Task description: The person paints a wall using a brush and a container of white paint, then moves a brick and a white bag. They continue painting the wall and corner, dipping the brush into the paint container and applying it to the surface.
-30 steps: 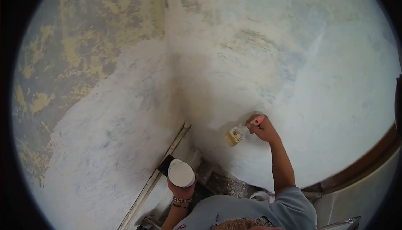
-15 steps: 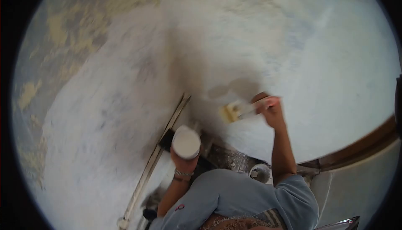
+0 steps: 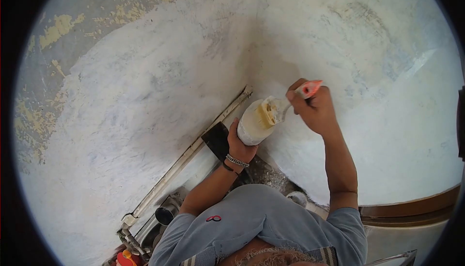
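My left hand (image 3: 242,145) is wrapped round a white tub (image 3: 252,124) of white paint, tilted in front of the wall corner. In my right hand (image 3: 315,106) is a paintbrush (image 3: 276,110), gripped by its handle with a red-orange end. Its yellowish bristles, smeared with white, overlap the mouth of the tub. Both hands are closed. Behind them the right wall (image 3: 387,135) is coated whitish, with a damp-looking darker patch near the corner.
A pale pipe or trunking (image 3: 184,158) runs slantwise along the left wall (image 3: 121,111), whose upper part shows yellow and grey patches. Below are a dark panel (image 3: 216,140), a metal pipe end (image 3: 165,214) and a whitish container (image 3: 297,198). Brown wooden trim (image 3: 411,213) edges the lower right.
The paintbrush has come away from beside the right wall to the tub's mouth. My left hand has raised and tilted the tub toward it. The view has shifted.
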Motion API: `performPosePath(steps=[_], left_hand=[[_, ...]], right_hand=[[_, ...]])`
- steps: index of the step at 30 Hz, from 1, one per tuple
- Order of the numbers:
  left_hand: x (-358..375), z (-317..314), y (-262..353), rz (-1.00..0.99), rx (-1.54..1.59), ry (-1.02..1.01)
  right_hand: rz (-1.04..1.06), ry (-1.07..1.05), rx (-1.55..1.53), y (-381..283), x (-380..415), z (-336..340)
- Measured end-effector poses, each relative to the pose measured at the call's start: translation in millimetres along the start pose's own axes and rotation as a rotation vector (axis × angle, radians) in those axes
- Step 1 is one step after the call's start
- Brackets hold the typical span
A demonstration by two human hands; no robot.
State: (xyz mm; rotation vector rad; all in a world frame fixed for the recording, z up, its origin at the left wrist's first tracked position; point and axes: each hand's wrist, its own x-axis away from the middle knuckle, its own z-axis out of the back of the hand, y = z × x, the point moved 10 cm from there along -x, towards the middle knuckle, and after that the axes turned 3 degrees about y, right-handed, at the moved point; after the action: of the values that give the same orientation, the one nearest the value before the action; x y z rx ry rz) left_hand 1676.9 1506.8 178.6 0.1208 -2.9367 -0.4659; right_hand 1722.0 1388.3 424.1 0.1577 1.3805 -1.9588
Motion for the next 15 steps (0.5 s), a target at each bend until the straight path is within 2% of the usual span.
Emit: performPosePath(steps=[4,7,10,13,15], left_hand=[[-8,-6,1,-0.026,-0.033,-0.046],[-9,-25,6,-0.021,-0.062,-0.026],[-19,-39,12,-0.034,-0.060,-0.038],[-29,-51,21,-0.072,-0.060,-0.034],[-39,-58,24,-0.072,-0.042,-0.023]], right_hand=[[0.031,-0.146,0.176,5,-15,-22],[0.033,-0.151,0.171,-10,-23,-8],[0.057,-0.235,0.097,-28,-29,2],[-0.123,-0.416,0.036,-38,-34,5],[-0.101,-0.447,-0.032,-36,-39,9]])
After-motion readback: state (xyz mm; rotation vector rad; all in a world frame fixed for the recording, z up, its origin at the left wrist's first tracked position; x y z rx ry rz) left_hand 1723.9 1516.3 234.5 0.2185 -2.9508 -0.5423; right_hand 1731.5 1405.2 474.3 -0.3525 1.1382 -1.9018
